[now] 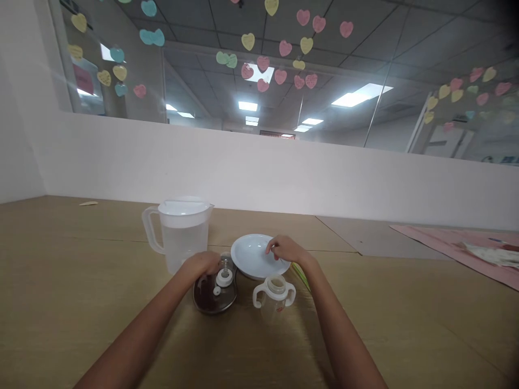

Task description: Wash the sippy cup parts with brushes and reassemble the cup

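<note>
My left hand [205, 263], its fingers curled, is over the back of a dark oval tray [205, 300]; what it grips, if anything, is hidden. Beside those fingers a small clear piece [225, 261] stands in the tray, behind a white ring-shaped bottle part [224, 277] and a little white piece [217, 290]. My right hand [287, 248] is at the right side of a white bowl [251, 256], fingertips bent together inside the rim; I cannot make out anything between them. In front of the bowl, an uncapped clear baby bottle [275, 302] with two white handles stands upright.
A translucent lidded pitcher [184, 237] with liquid stands behind the tray, handle to the left. Something green and yellow [300, 276] lies partly behind my right forearm. At the far right a pink cloth [441, 246] bears a pale item [490, 254]. A white wall [259, 173] rises behind the table.
</note>
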The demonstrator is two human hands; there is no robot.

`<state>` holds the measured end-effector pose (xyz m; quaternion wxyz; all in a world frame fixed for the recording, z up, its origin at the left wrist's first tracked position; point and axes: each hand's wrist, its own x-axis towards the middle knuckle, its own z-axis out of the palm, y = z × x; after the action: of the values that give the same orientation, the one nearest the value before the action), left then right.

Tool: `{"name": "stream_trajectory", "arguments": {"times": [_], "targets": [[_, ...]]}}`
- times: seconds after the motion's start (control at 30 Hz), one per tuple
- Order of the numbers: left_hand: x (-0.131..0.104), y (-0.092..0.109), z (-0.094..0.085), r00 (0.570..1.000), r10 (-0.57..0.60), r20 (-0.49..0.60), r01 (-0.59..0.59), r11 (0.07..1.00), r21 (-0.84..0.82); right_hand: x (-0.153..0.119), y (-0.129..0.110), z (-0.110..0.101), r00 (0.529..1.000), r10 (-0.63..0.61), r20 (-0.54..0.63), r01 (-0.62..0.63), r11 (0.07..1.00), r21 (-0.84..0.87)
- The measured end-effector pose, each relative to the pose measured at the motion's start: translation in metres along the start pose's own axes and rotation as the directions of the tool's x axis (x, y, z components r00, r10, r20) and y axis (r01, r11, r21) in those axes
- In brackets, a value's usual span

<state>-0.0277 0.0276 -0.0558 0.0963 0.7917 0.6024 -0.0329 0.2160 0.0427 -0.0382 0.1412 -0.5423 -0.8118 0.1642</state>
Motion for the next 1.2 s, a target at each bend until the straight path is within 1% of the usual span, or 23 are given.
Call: {"name": "stream_trajectory", "arguments": {"times": [0.1,0.2,0.27,0.33,0.43,0.5,0.6,0.67,0.73,0.8,0.87,0.93,1.0,1.07,1.13,1.2], "targets": [[-0.002,0.005,-0.001,0.999,-0.002,0.034,0.000,0.999,0.044,-0.014,-0.004,-0.018,0.992,-0.010,-0.127,0.022,0.995,0.093],[-0.007,0.012,-0.003,1.000,0.010,-0.018,-0.009,0.998,0.065,-0.026,-0.008,-0.031,0.960,-0.008,-0.279,0.061,0.981,0.182],[-0.011,0.015,-0.006,0.997,0.030,-0.071,-0.025,0.997,0.074,-0.033,-0.010,-0.037,0.920,0.011,-0.391,0.091,0.966,0.241],[-0.013,0.016,-0.011,0.990,0.037,-0.133,-0.025,0.995,0.092,-0.038,-0.010,-0.042,0.866,0.042,-0.498,0.124,0.948,0.295],[-0.015,0.017,-0.020,0.971,0.025,-0.238,0.005,0.992,0.128,-0.042,-0.010,-0.048,0.795,0.095,-0.599,0.190,0.899,0.395],[-0.017,0.020,-0.026,0.955,0.038,-0.293,0.006,0.989,0.148,-0.045,-0.012,-0.052,0.756,0.118,-0.643,0.241,0.864,0.442],[-0.020,0.027,-0.035,0.926,0.090,-0.366,-0.032,0.986,0.162,-0.050,-0.017,-0.056,0.692,0.143,-0.708,0.317,0.821,0.475],[-0.022,0.033,-0.041,0.888,0.121,-0.444,-0.068,0.989,0.134,-0.053,-0.023,-0.059,0.652,0.159,-0.741,0.378,0.779,0.500],[-0.021,0.041,-0.048,0.837,0.140,-0.529,-0.112,0.990,0.086,-0.055,-0.028,-0.061,0.619,0.180,-0.764,0.447,0.720,0.531],[-0.018,0.050,-0.054,0.791,0.160,-0.591,-0.155,0.986,0.059,-0.056,-0.034,-0.063,0.599,0.221,-0.770,0.505,0.642,0.577],[-0.013,0.058,-0.057,0.752,0.190,-0.631,-0.214,0.976,0.039,-0.057,-0.038,-0.063,0.597,0.263,-0.758,0.541,0.565,0.622],[-0.007,0.066,-0.057,0.724,0.211,-0.656,-0.302,0.953,-0.027,-0.059,-0.043,-0.063,0.598,0.280,-0.751,0.563,0.520,0.643],[-0.001,0.072,-0.054,0.722,0.218,-0.657,-0.390,0.912,-0.125,-0.062,-0.048,-0.062,0.582,0.271,-0.767,0.589,0.509,0.627],[0.001,0.075,-0.050,0.735,0.223,-0.640,-0.444,0.872,-0.207,-0.065,-0.055,-0.059,0.544,0.250,-0.801,0.616,0.529,0.583],[0.001,0.077,-0.046,0.743,0.235,-0.627,-0.484,0.836,-0.260,-0.066,-0.063,-0.056,0.501,0.223,-0.836,0.625,0.575,0.528],[-0.001,0.077,-0.044,0.736,0.253,-0.627,-0.528,0.795,-0.300,-0.065,-0.069,-0.051,0.482,0.187,-0.856,0.610,0.629,0.482]]}}
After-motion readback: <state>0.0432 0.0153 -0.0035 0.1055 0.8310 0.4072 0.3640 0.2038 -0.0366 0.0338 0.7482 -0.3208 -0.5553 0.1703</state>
